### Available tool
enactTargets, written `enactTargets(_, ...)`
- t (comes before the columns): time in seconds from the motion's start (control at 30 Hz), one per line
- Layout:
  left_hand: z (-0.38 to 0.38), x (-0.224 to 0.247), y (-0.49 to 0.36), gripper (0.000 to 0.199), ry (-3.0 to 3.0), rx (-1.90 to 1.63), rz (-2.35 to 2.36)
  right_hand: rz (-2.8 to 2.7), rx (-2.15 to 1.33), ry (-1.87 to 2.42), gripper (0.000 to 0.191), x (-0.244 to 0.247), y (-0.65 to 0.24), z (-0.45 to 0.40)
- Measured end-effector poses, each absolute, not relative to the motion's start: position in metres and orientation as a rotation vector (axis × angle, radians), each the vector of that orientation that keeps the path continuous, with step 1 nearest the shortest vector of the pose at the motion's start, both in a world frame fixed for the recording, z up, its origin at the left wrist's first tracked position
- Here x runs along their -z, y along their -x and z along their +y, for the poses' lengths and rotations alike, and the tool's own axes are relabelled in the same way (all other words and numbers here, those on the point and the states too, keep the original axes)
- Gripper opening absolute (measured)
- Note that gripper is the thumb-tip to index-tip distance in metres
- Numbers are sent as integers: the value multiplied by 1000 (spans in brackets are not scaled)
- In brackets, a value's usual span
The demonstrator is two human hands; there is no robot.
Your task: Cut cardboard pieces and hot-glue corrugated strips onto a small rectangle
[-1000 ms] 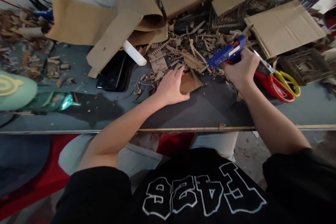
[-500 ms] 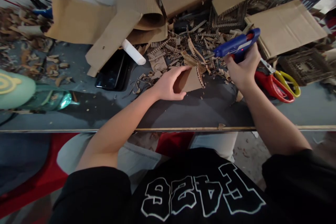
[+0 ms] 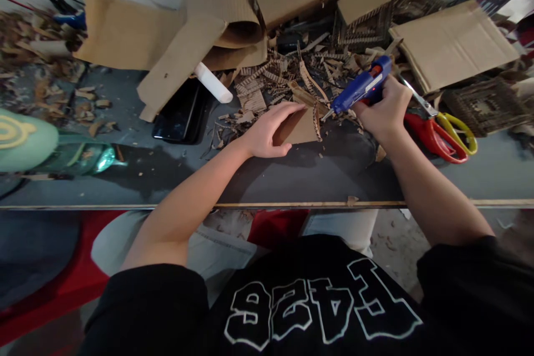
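Observation:
My left hand (image 3: 273, 132) is curved around a small folded cardboard piece (image 3: 303, 125), thumb at the near side and fingers along the far side. A corrugated strip edges the piece on its right. My right hand (image 3: 387, 108) grips a blue hot glue gun (image 3: 361, 86), which points down to the left. Its metal nozzle is close to the right edge of the cardboard piece; whether they touch I cannot tell. A small red light glows on the gun's side. Scissors with red and yellow handles (image 3: 442, 133) lie just right of my right hand.
Cardboard scraps (image 3: 267, 80) are heaped behind my hands. A cardboard roll (image 3: 221, 3), a dark phone (image 3: 179, 114) and a white tube (image 3: 212, 83) lie left of them. A green bottle (image 3: 79, 156) lies far left. A flat cardboard sheet (image 3: 454, 44) sits back right.
My right hand has brought the glue gun left and downward, so its nozzle is now near the cardboard piece. My left hand has barely moved, still around the piece.

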State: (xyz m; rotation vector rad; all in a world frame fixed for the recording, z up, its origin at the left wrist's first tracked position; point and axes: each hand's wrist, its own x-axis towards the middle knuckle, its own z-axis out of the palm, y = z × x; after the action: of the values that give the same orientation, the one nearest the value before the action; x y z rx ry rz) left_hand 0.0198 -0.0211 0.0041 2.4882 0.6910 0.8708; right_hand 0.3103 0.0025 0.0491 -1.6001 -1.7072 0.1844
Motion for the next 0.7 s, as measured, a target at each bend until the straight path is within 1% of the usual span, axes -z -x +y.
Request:
enactTargets(0.13, -22, -4, -18, 83, -2522, -853, 716, -1773, -125, 1585, 35, -46, -312, 4)
enactTargets(0.4, -19, -1, -17, 77, -2552, -916, 672, -1868, -79, 1562, 37, -36, -319, 9)
enactTargets(0.5, -18, 1, -17, 77, -2540, -914, 668, -1869, -78, 1565, 35, -34, -321, 11)
enactTargets(0.63, -19, 0, -18, 80, -2522, -915, 678, -1894, -128, 1542, 28, -34, -321, 11)
enactTargets(0.7, -19, -1, -18, 80, -2504, -905, 685, -1896, -154, 1525, 28, -34, -321, 11)
